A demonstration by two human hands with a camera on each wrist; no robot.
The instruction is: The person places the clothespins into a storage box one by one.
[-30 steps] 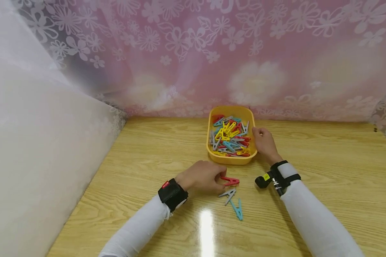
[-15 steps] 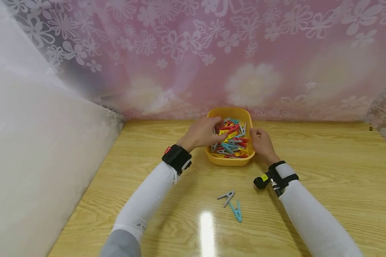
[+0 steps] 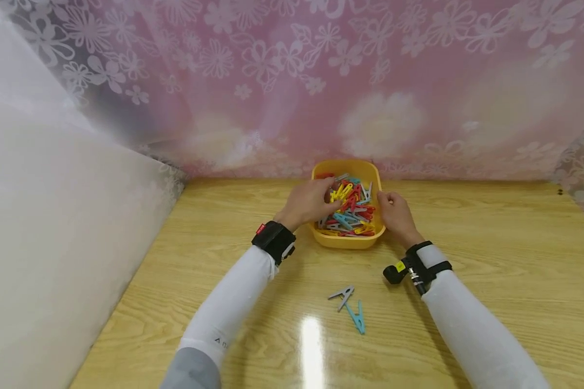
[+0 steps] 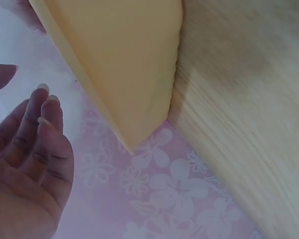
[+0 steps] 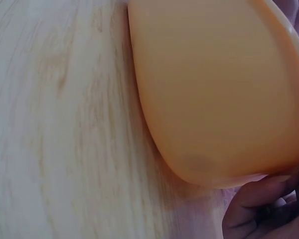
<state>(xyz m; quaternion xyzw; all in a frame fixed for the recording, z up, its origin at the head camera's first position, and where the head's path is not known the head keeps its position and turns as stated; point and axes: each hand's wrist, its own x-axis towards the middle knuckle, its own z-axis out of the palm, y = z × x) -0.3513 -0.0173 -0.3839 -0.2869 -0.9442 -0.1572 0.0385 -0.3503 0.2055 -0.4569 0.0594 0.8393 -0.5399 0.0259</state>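
Observation:
My left hand (image 3: 309,201) is over the left side of a yellow plastic basket (image 3: 347,244). In the left wrist view, its thumb and loosely bent fingers (image 4: 50,142) stand apart with nothing between them. Inside the basket lies a heap of clothespins (image 3: 352,208) in red, yellow, blue and grey; my left fingers hide part of it. My right hand (image 3: 396,216) grips the basket's right rim, and the right wrist view has those curled fingers (image 5: 259,199) at the rim. A grey clothespin (image 3: 343,296) and a blue clothespin (image 3: 358,319) lie touching on the table in front.
The basket stands on a wood-grain table (image 3: 233,216) close to its back edge. Behind it hangs a pink flowered curtain (image 3: 272,108). A white sheet (image 3: 68,216) borders the table on the left.
My left hand has carried a red clothespin from the table to the basket and let it go onto the heap. My right hand has stayed on the rim.

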